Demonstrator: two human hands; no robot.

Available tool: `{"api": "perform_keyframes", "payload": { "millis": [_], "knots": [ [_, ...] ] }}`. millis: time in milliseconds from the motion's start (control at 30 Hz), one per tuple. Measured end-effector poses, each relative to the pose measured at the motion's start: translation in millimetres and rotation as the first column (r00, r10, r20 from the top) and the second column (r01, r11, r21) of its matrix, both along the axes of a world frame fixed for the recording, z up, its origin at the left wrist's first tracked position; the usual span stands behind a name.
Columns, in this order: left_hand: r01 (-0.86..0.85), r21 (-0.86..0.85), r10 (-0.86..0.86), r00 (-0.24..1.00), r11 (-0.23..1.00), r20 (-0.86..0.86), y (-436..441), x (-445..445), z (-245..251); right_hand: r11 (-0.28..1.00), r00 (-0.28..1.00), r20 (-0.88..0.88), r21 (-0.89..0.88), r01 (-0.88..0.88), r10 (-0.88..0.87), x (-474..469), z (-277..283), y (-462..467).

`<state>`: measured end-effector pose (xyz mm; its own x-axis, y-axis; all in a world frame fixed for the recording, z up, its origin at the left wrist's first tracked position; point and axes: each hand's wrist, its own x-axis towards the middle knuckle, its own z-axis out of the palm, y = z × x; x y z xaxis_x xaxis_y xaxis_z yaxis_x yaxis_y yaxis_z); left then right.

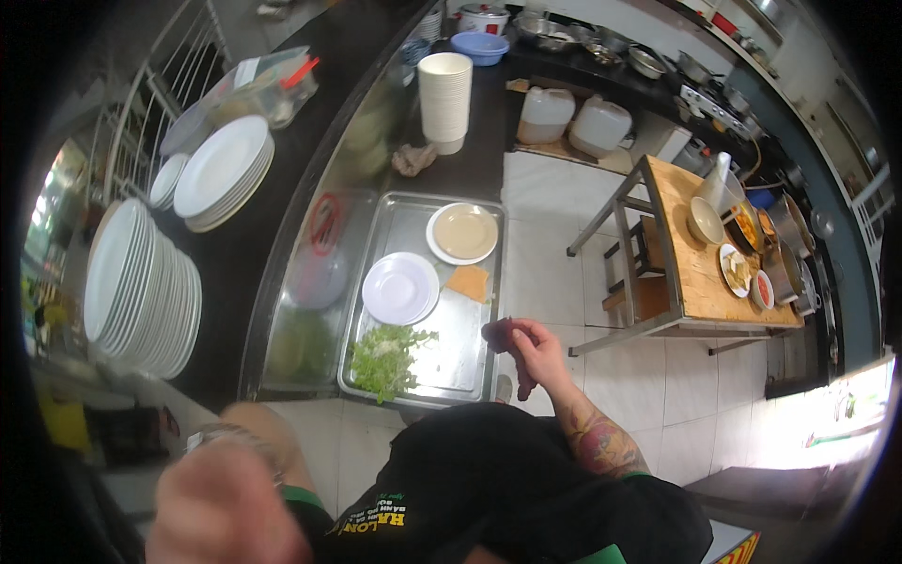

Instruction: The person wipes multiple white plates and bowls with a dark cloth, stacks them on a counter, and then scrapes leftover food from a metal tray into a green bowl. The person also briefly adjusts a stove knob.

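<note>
My right hand (pixel 538 352) grips a dark red, crumpled cloth (pixel 504 337), with part of it dangling below the fingers. It is just off the right edge of a metal tray (pixel 476 384). Raised close to the camera at lower left, my left hand (pixel 225 504) is blurred, and whether it holds anything does not show. On the tray lie a pile of green herbs (pixel 386 361), white plates (pixel 398 287), a beige plate (pixel 465 230) on a white one, and a flat orange-brown piece (pixel 468 283).
Behind the tray are a crumpled rag (pixel 414 160) and a stack of white bowls (pixel 445 99). Tall stacks of white plates (pixel 144 296) stand on the black ledge at left. A wooden-topped table (pixel 669 204) with food dishes stands at right, across the tiled floor (pixel 542 233).
</note>
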<state>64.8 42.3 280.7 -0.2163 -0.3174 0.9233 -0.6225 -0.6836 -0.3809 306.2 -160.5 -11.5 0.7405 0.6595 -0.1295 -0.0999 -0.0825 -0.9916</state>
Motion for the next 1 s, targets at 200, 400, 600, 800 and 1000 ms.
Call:
{"api": "perform_keyframes", "payload": {
  "millis": [200, 400, 600, 800, 1000],
  "knots": [
    [-0.588, -0.767, -0.427, 0.643, 0.258, -0.636, 62, 96, -232, 0.988, 0.997, -0.005, -0.137, 0.07, -0.071, 2, -6, -12],
    [-0.987, 0.162, -0.312, -0.153, -0.002, -0.938, 152, 120, -472, 0.986, 0.987, 0.053, -0.068, 0.154, -0.151, 3, -8, -39],
    [-0.964, 0.258, -0.619, -0.169, -0.057, -0.767, 159, 121, -523, 0.965, 0.965, -0.082, -0.108, 0.238, -0.247, -11, 21, -66],
    [-0.986, 0.133, -0.625, -0.041, -0.102, -0.779, 156, 115, -522, 0.947, 0.96, -0.027, -0.169, 0.272, -0.28, -17, 30, -75],
    [-0.986, -0.112, -0.368, 0.151, -0.125, -0.918, 145, 111, -496, 0.969, 0.974, -0.033, -0.113, 0.218, -0.223, -12, 17, -55]
  ]
}}
